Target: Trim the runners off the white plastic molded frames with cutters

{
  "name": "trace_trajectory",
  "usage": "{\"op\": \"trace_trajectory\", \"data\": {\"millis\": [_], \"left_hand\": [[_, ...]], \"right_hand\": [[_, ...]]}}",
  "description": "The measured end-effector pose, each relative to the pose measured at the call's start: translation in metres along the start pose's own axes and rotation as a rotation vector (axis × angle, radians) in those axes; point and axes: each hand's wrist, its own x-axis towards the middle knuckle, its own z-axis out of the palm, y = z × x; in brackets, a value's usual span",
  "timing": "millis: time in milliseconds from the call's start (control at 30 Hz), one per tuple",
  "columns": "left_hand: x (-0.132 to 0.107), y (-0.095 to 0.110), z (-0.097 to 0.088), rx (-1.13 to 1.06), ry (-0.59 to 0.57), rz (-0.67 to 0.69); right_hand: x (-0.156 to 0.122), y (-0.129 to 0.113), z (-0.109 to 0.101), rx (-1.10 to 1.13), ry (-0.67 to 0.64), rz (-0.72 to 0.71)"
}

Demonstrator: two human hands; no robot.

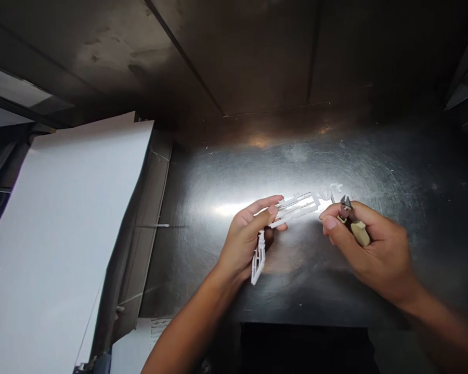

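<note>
Over the counter (203,249), the left hand (244,234) grips a white plastic frame (298,214) at its two o'clock, branches (327,195) apparently still attached, work seemingly unfinished, while the right hand (378,244) grips cutters (346,209).

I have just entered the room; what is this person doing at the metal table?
Over the metal table, the left hand holds a thin white frame. A smaller white piece hangs beside that hand; whether they are joined is unclear. The right hand grips pale-handled cutters, blades up, near the frame's far end. I cannot tell whether they touch it.
</note>
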Motion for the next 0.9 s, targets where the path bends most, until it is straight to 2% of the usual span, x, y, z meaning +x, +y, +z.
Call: {"op": "trace_trajectory", "data": {"millis": [133,233,333,400,467,567,633,733,900], "left_hand": [[0.007,0.001,-0.002,-0.101,-0.089,-0.106],[0.01,-0.001,-0.003,-0.141,-0.123,-0.114],[0.009,-0.003,-0.005,-0.131,-0.109,-0.103],[0.007,-0.005,-0.005,-0.07,-0.058,-0.008],[0.003,-0.007,-0.007,0.038,0.033,0.22],[-0.004,-0.009,-0.01,0.247,0.197,0.625],[-0.007,-0.009,-0.011,0.336,0.272,0.766],[-0.008,-0.007,-0.012,0.364,0.297,0.802],[-0.008,-0.009,-0.012,0.38,0.265,0.821]], "right_hand": [[-0.002,0.002,-0.003,-0.012,0.011,0.006],[-0.002,0.002,-0.005,-0.007,0.022,0.008],[-0.002,0.003,-0.005,-0.015,0.027,0.011],[-0.002,0.005,-0.005,-0.025,0.072,0.015],[-0.001,0.009,-0.006,-0.018,0.094,0.018],[0.002,0.015,-0.011,0.024,-0.021,0.012],[0.002,0.017,-0.014,0.034,-0.115,-0.001],[0.001,0.017,-0.015,-0.004,-0.172,0.004],[-0.002,0.016,-0.01,-0.042,-0.222,0.033]]}}
